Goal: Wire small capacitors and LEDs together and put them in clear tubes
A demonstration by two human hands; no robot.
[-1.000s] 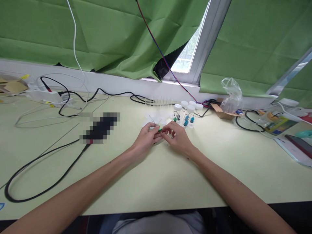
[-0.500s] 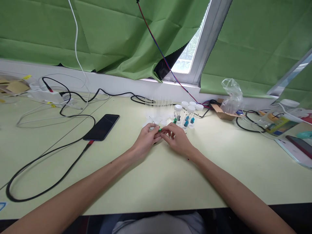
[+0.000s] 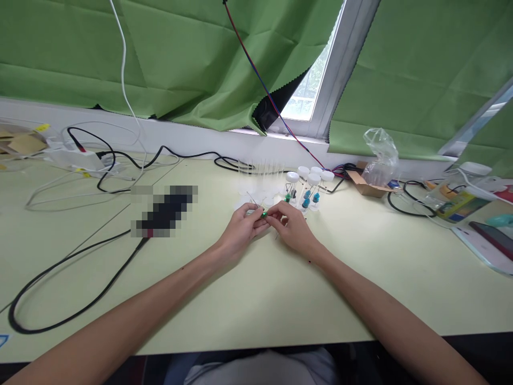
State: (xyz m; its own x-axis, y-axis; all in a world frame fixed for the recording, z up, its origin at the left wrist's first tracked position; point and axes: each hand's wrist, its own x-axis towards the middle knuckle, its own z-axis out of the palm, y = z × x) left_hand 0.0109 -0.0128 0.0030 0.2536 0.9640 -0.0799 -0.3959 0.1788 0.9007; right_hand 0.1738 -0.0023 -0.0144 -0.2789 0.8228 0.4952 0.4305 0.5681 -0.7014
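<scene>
My left hand (image 3: pixel 239 231) is closed, its thumb and fingers pinching a small shiny green part (image 3: pixel 264 214). A thin metal wire (image 3: pixel 252 199) sticks up from behind these fingers. Against the same green part, my right hand (image 3: pixel 295 229) is closed in a pinch; what lies between its fingertips is too small to make out. A short thin piece (image 3: pixel 276 236) shows below the right fingers. Just beyond the hands stand several clear vials with white caps (image 3: pixel 313 179), with blue parts (image 3: pixel 306 202) and a green part (image 3: pixel 287 198) in them. Clear upright tubes (image 3: pixel 262 174) stand to their left.
A pixelated dark phone (image 3: pixel 168 211) lies left, with a black cable (image 3: pixel 48 327) looping toward the edge. A power strip (image 3: pixel 74 159) is at the back left. At the back right sits a cardboard box (image 3: pixel 371 186) with a plastic bag (image 3: pixel 380 160). Another phone (image 3: pixel 495 240) lies far right.
My right fingers have shifted slightly at the green part, and a thin piece now shows below them. The left hand stays almost in place.
</scene>
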